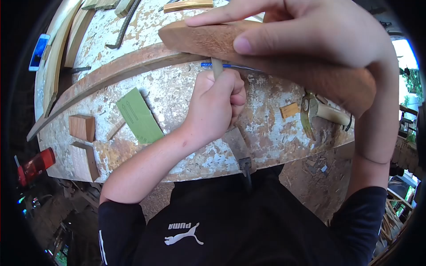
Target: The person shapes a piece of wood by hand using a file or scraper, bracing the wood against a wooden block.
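My right hand (310,35) is up close to the camera and grips a brown curved wooden piece (199,40), thumb along its near face and fingers over the top. My left hand (217,104) is closed in a fist around a thin beige tool handle (217,67) that points up at the underside of the wooden piece. The tool's tip is hidden behind the wood. Both hands are above a worn, paint-flaked workbench (177,93).
On the bench lie a green sandpaper sheet (140,116), two wood blocks (82,127), a small block (289,110), a hammer (313,113), a blue pen (230,66) and a long curved plank (111,71). A phone (39,51) sits far left. A metal clamp (242,153) is at the bench's near edge.
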`<control>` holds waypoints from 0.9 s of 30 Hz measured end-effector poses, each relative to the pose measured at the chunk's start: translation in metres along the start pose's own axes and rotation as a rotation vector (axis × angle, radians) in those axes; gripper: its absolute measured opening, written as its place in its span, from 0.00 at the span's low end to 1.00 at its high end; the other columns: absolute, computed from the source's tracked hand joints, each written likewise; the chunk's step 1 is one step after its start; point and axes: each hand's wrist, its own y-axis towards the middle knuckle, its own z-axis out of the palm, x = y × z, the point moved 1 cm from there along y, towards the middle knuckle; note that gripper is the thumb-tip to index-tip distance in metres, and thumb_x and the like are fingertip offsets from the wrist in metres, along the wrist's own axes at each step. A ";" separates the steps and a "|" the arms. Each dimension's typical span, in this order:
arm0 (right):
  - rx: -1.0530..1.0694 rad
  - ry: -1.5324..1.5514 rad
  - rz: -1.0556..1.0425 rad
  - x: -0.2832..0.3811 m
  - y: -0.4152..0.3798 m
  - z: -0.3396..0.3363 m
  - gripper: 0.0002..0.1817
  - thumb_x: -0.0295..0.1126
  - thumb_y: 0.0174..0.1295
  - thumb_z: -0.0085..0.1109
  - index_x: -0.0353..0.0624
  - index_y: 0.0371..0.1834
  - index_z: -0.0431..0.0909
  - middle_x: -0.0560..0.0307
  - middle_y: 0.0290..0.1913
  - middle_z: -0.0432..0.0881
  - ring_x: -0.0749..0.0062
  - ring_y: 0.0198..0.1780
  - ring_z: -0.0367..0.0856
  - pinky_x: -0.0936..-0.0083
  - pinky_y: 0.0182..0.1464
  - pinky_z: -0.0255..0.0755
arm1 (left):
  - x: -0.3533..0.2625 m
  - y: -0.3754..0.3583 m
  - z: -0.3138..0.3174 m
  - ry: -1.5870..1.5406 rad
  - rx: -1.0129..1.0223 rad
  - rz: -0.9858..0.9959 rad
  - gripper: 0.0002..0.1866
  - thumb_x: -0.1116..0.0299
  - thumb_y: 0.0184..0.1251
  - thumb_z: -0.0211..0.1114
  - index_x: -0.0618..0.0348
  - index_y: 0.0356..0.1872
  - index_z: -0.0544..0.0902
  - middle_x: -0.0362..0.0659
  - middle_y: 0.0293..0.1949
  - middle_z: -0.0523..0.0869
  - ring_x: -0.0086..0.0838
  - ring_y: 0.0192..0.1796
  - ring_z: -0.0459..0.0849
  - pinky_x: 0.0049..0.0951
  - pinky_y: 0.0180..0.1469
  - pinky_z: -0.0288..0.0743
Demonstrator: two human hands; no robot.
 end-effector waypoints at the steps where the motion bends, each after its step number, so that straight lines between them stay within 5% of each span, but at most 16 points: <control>1: -0.007 0.002 0.001 -0.001 -0.002 0.000 0.32 0.38 0.64 0.61 0.37 0.70 0.65 0.46 0.53 0.80 0.70 0.49 0.79 0.76 0.52 0.72 | -0.001 0.000 0.000 0.007 0.006 0.003 0.16 0.68 0.66 0.47 0.50 0.17 0.58 0.33 0.15 0.58 0.16 0.15 0.52 0.22 0.16 0.42; 18: 0.025 0.023 -0.023 -0.012 0.000 0.005 0.32 0.38 0.64 0.61 0.38 0.70 0.65 0.46 0.53 0.80 0.70 0.48 0.79 0.76 0.51 0.72 | 0.003 -0.005 0.001 0.030 0.024 0.028 0.15 0.68 0.65 0.47 0.50 0.18 0.58 0.34 0.16 0.59 0.16 0.16 0.53 0.21 0.16 0.43; 27: 0.007 0.033 -0.021 -0.014 -0.011 0.013 0.32 0.38 0.65 0.61 0.38 0.70 0.65 0.46 0.52 0.80 0.70 0.47 0.79 0.76 0.50 0.72 | 0.009 -0.015 -0.009 -0.187 0.063 0.296 0.15 0.71 0.68 0.46 0.55 0.19 0.60 0.36 0.16 0.63 0.16 0.17 0.55 0.21 0.17 0.45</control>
